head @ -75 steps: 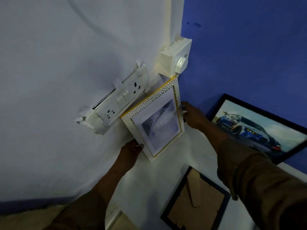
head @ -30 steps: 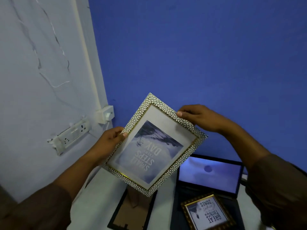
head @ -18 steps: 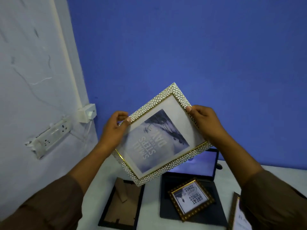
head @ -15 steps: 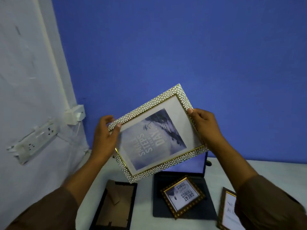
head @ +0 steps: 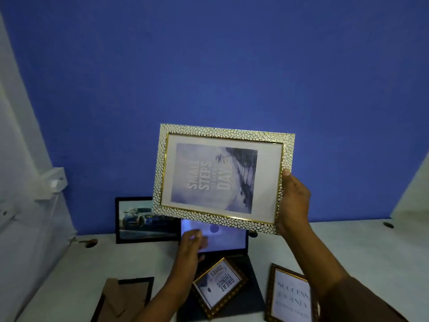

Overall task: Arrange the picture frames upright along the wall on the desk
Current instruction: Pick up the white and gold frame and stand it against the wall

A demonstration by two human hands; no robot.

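My right hand (head: pixel 293 201) grips the right edge of a white-and-gold pebbled frame (head: pixel 222 138), held in the air in front of the blue wall with its "Small Steps" print turned sideways. My left hand (head: pixel 191 244) is off the frame, fingers apart, hovering below it over the laptop. A black-framed car picture (head: pixel 141 220) stands upright against the wall. A small gold frame (head: pixel 219 285) lies on the laptop keyboard. A dark "Success" frame (head: pixel 290 296) lies flat at the right. A black frame (head: pixel 125 298) lies face down at the left.
An open laptop (head: pixel 227 239) sits mid-desk, its screen lit. The white desk (head: pixel 348 247) runs along the blue wall. A white side wall with a switch box (head: pixel 54 182) bounds the left; a white panel (head: pixel 413 194) bounds the right.
My left hand let go of the pebbled frame and dropped toward the laptop. My right hand alone swung the frame to the right and turned it level. The view panned right.
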